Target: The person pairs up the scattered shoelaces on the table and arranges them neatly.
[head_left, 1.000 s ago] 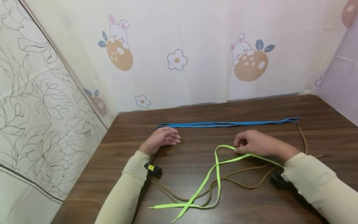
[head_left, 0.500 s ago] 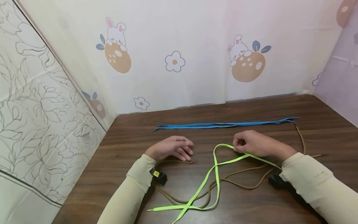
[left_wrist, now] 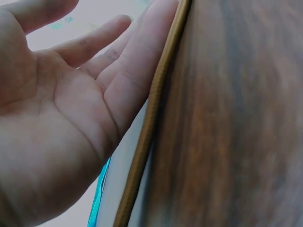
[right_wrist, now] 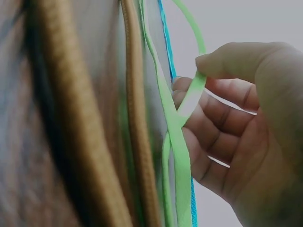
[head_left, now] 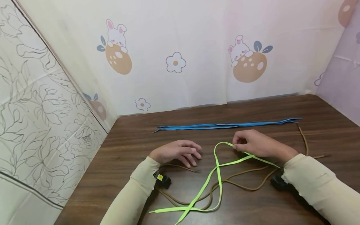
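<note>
Right hand (head_left: 254, 143): my thumb and index finger are clamped on the green lace (head_left: 217, 166), other fingers curled behind. From the pinch the lace loops leftward, crosses itself between my hands, and its two ends lie nearer me than my left fingers. Another stretch passes under my right hand toward the wrist.

Left hand (head_left: 178, 153): fingers apart, loosely bent, gripping nothing. One end of the brown cord (head_left: 248, 189) lies just on the near side of those fingertips; in the left wrist view it runs right along my fingers, contact not certain. More brown cord crosses the green on the near side of both hands.

Blue laces (head_left: 247, 124): stretched across the table (head_left: 135, 140), beyond all my fingertips.
</note>
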### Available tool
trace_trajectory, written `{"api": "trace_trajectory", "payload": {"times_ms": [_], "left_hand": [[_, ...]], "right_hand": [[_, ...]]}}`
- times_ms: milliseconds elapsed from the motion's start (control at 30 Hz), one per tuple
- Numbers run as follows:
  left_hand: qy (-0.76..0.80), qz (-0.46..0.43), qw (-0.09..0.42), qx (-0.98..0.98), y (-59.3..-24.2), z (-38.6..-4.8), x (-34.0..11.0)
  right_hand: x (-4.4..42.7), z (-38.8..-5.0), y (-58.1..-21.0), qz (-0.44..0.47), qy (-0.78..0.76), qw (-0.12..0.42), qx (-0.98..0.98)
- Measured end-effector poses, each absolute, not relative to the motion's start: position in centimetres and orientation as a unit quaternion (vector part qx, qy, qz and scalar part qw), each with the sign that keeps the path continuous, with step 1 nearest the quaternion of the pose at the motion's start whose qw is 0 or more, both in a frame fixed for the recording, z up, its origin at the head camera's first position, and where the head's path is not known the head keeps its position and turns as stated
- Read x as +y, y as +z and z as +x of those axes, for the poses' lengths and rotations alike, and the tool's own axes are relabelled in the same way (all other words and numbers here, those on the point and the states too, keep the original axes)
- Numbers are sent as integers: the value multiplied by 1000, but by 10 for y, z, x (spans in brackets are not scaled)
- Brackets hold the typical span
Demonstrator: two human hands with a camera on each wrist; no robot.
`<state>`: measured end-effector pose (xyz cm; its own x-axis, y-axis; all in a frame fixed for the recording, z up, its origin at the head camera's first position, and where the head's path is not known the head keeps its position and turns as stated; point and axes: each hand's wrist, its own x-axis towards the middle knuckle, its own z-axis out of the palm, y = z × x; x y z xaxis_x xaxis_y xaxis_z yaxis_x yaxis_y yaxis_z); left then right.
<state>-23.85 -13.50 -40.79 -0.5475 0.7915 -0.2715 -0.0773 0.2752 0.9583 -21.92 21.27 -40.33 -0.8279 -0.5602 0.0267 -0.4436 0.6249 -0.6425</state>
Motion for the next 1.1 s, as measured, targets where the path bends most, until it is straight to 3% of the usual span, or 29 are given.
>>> {"api": "trace_trajectory", "payload": {"times_ms": [1100], "left_hand": [[565,340,401,636,-407,-225,-108]], "right_hand": [[194,-210,-398,-283,-403,29,870]]}}
